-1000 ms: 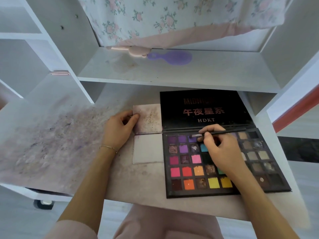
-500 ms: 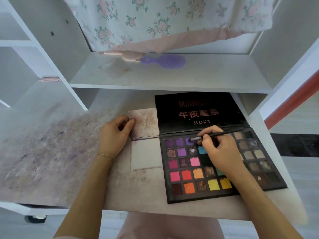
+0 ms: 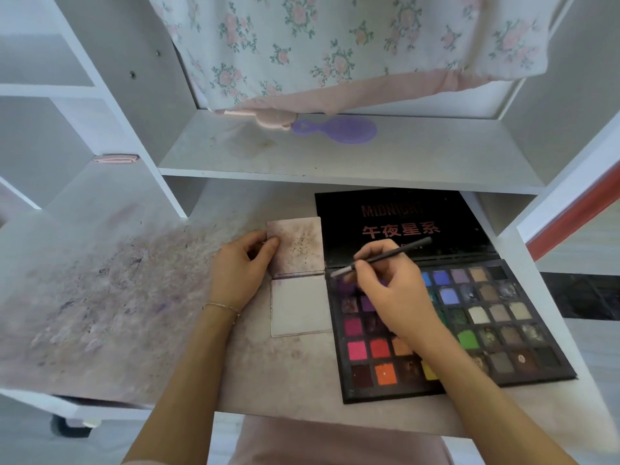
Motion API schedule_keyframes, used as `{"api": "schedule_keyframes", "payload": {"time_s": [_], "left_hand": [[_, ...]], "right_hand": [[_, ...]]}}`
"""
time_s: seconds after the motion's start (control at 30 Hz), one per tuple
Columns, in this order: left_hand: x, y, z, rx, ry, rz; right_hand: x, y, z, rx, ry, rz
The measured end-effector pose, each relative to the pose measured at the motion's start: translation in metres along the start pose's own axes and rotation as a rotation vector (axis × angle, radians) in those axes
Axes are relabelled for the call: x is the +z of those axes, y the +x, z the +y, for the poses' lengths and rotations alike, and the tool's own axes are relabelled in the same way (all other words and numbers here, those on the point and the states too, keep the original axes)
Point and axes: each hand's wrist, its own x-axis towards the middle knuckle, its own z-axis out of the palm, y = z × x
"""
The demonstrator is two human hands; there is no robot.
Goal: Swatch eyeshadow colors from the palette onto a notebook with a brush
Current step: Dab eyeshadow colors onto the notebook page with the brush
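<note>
The open eyeshadow palette (image 3: 469, 327) lies on the stained table (image 3: 134, 313), its lid flat behind it. My right hand (image 3: 392, 290) pinches the brush (image 3: 385, 258), tip over the top-left purple pans. Just left, touching the palette, lies the open notebook (image 3: 298, 280); my left hand (image 3: 241, 266) holds its smudged upper page by thumb and fingers.
</note>
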Motion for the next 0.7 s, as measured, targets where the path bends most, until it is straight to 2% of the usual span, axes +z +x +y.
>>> {"api": "schedule_keyframes", "payload": {"time_s": [0.23,0.7], "left_hand": [[-0.002,-0.001,0.003,-0.008,-0.007,-0.007],[-0.003,0.001,0.002,-0.019,-0.023,-0.006]], "right_hand": [[0.038,0.014,-0.005,-0.010,0.016,-0.123],[0.044,0.016,-0.001,-0.019,-0.118,-0.134]]}}
